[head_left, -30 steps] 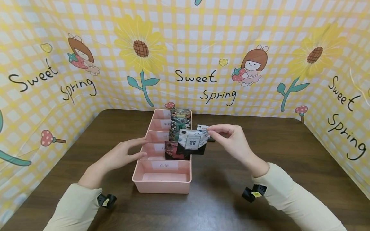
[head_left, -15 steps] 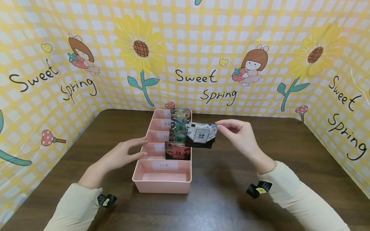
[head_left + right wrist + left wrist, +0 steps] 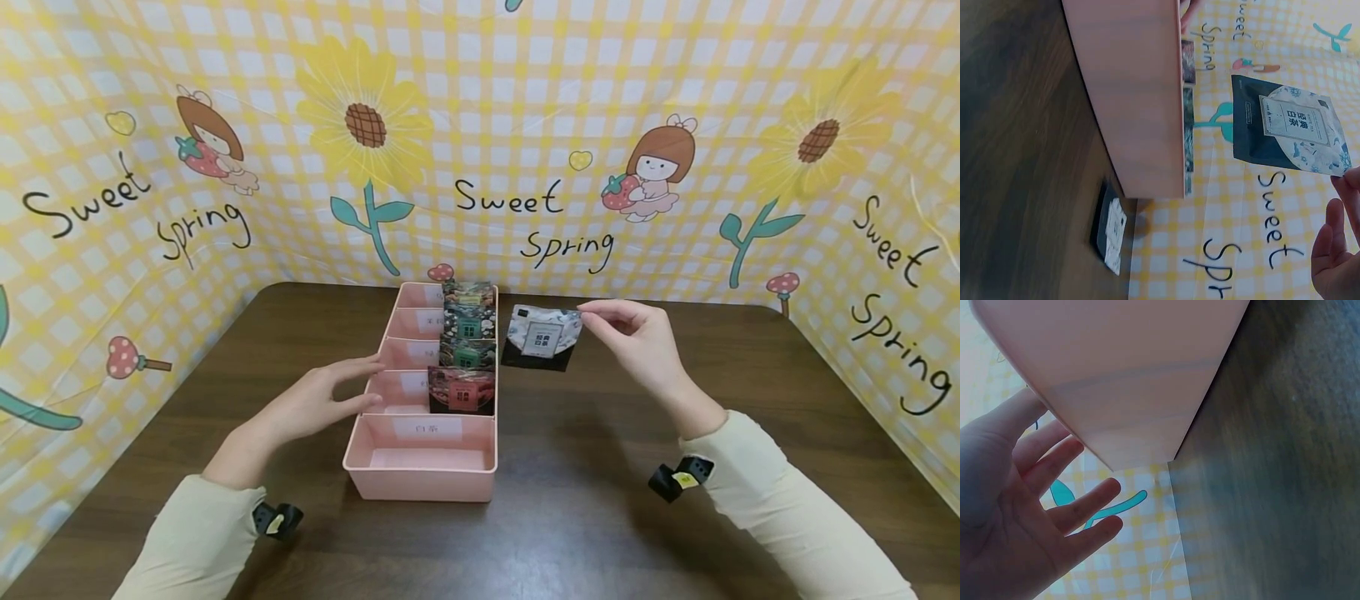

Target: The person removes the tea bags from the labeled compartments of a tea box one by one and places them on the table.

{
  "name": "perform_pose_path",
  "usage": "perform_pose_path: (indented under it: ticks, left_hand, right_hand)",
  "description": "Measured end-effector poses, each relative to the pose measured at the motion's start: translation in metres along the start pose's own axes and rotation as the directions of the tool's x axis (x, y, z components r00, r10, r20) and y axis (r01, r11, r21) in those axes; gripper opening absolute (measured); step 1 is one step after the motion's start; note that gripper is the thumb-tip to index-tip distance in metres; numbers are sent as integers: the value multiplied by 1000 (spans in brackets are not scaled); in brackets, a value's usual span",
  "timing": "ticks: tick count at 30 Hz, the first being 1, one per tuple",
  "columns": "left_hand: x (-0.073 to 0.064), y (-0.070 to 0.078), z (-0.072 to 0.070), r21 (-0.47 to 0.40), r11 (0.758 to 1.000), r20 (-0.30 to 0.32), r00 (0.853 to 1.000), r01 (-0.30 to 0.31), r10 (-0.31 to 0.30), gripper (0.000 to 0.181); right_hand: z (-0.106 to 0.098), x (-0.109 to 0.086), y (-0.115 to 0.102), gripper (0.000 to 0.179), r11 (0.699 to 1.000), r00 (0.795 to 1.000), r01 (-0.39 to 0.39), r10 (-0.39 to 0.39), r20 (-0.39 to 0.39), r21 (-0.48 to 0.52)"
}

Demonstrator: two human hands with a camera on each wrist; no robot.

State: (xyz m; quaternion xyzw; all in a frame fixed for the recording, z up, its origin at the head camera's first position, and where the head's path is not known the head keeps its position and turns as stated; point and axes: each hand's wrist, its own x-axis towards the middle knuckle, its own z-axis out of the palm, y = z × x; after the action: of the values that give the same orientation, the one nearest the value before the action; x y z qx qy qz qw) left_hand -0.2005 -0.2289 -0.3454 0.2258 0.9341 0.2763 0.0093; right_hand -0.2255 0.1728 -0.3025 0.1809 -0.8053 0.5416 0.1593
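My right hand (image 3: 633,342) pinches the top right corner of a tea bag sachet (image 3: 543,337), white and blue above and black below. In the right wrist view the sachet (image 3: 1291,125) hangs in the air, apart from the pink box. My left hand (image 3: 311,400) touches the left rim of the long pink divided box (image 3: 423,486), its fingers extended and spread. Red (image 3: 461,392) and green (image 3: 467,357) tea bag sachets stand in the box's rear compartments. The front compartment has a white label (image 3: 427,428) and holds no sachet.
Another black and white sachet (image 3: 1113,228) lies on the dark wooden table (image 3: 585,517), right of the box; the held sachet hides it in the head view. A yellow checked cloth (image 3: 495,108) encloses the table's back and sides.
My right hand has carried the white sachet to the right and farther back, away from above the box, uncovering the red and green sachets. My left hand has stayed still.
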Motion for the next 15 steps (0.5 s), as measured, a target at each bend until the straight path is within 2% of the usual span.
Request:
perform_pose_path:
  ticks: [9, 15]
  left_hand:
    - [0, 0, 0, 3, 1000, 0, 1000, -1, 1, 53]
    - [0, 1, 0, 4, 1000, 0, 1000, 1, -1, 54]
  right_hand:
    - [-8, 8, 18, 24, 1000, 999, 22, -22, -48, -10]
    - [-13, 11, 26, 22, 1000, 998, 9, -9, -67, -9]
